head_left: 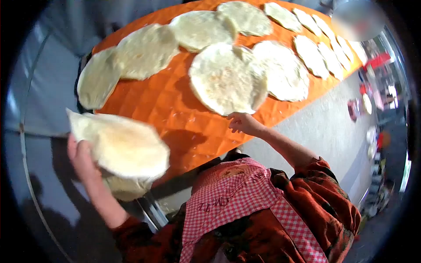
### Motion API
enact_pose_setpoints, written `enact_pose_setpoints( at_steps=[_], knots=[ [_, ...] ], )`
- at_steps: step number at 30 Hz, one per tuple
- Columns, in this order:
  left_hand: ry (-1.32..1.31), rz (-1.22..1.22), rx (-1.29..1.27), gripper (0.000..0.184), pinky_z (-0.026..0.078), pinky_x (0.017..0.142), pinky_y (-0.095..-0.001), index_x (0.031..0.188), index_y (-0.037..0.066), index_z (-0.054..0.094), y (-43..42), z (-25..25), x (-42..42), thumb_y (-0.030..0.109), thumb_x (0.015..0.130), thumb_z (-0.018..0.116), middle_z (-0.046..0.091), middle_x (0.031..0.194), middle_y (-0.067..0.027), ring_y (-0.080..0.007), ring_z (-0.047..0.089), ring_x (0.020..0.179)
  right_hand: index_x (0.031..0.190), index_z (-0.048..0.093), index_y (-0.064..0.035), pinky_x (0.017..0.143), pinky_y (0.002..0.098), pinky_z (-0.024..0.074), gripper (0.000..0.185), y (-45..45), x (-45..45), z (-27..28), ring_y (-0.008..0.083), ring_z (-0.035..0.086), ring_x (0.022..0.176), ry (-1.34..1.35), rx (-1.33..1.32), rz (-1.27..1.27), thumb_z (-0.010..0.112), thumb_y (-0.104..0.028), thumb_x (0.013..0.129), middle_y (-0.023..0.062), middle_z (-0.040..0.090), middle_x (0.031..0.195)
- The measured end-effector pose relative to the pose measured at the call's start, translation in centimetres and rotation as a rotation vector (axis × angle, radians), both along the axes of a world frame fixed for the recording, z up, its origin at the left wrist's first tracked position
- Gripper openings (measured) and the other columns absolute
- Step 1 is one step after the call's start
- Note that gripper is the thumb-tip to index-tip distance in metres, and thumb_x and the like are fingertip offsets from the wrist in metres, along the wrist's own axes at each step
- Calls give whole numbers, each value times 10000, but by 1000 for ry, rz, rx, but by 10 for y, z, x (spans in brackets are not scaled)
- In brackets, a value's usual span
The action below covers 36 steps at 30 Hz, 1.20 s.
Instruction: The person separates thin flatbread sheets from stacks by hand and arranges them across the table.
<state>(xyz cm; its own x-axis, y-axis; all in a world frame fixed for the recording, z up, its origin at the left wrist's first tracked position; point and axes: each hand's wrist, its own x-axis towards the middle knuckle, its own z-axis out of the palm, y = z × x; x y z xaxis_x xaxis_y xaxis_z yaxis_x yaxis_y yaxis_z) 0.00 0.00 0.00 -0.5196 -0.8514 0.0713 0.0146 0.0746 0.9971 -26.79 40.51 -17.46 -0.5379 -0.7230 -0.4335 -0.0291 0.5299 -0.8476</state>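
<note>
Several round, pale flatbreads lie on an orange cloth over a long table. At the lower left, my left hand grips the edge of a flatbread, with fingers closed on it. Beneath that one, another flatbread hangs partly hidden past the table's edge. My right hand is at the near edge of a browned flatbread in the middle, its fingers curled. Whether the fingers pinch this bread is too small to tell. A second bread lies to its right, partly overlapped.
More flatbreads line the far side of the table and its right end. Grey floor shows at the right, with a pink-lidded container and other items beyond. A grey sheet hangs at the left.
</note>
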Motion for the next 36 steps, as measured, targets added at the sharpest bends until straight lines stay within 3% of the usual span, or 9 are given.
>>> enact_pose_setpoints(
  at_steps=[4, 7, 13, 19, 23, 26, 30, 31, 36],
  knots=[
    [-358, -318, -542, 499, 375, 975, -331, 1280, -59, 427, 89, 76, -62, -45, 784, 368, 539, 1216, -157, -227, 511, 1122, 1108, 552, -16, 586, 318, 515, 325, 104, -19, -12, 165, 641, 669, 43, -36, -178, 611, -139, 813, 83, 654, 785],
    [-635, -465, -1057, 455, 326, 1036, -384, 1252, -51, 457, 133, 12, -105, -49, 799, 421, 500, 1247, -238, -346, 447, 1200, 1084, 561, -30, 580, 348, 504, 340, 201, -12, -48, 191, 632, 626, 154, 58, -307, 630, -173, 783, 96, 646, 712],
    [-1227, -1051, -192, 264, 451, 695, -320, 1091, 58, 571, 300, -114, -144, 202, 870, 596, 618, 890, -110, -200, 550, 827, 1100, 555, -55, 620, 352, 502, 344, 389, 17, -77, 205, 633, 674, -37, 167, -526, 617, -201, 795, 92, 658, 785],
    [-983, -1322, -439, 326, 473, 767, -301, 1211, 48, 522, 436, -145, -250, 84, 887, 534, 605, 990, -92, -177, 567, 866, 1004, 599, -27, 601, 315, 508, 277, 556, -35, -83, 169, 643, 670, -148, 181, -798, 616, -218, 804, 92, 659, 801],
    [-891, -1329, 59, 323, 477, 798, -306, 1182, 57, 550, 523, -140, -324, 120, 867, 582, 600, 973, -95, -189, 570, 865, 1008, 606, -31, 567, 290, 500, 275, 649, -137, 2, 137, 634, 694, -222, -52, -955, 609, -222, 810, 58, 650, 794],
    [-843, -1466, -459, 347, 488, 749, -312, 1148, 44, 580, 639, -84, -436, 209, 846, 626, 623, 953, -98, -186, 583, 841, 1051, 580, -24, 584, 281, 493, 285, 697, -231, 2, 135, 630, 726, -142, -259, -996, 594, -199, 826, 53, 638, 854],
    [-450, -1422, -201, 207, 373, 500, -184, 1035, 58, 598, 706, -255, -599, 165, 859, 601, 538, 709, -9, -64, 451, 577, 1046, 583, -25, 560, 274, 471, 275, 782, -305, -18, 115, 594, 677, 13, -238, -988, 588, -218, 850, 42, 631, 796],
    [-552, -1465, -108, 208, 453, 550, -259, 1045, 49, 593, 774, -176, -630, 150, 864, 591, 594, 784, -38, -118, 527, 631, 1043, 588, -44, 531, 275, 460, 268, 817, -319, -48, 111, 578, 650, -27, -194, -937, 586, -237, 857, 32, 625, 774],
    [-343, -1610, 0, 203, 460, 598, -215, 1037, -6, 563, 988, -151, -797, 83, 855, 582, 596, 790, -41, -89, 555, 672, 698, 512, -71, 392, 297, 386, 193, 985, -254, -103, 167, 523, 485, -654, 38, -1475, 551, -170, 860, 58, 544, 621]
  ],
)
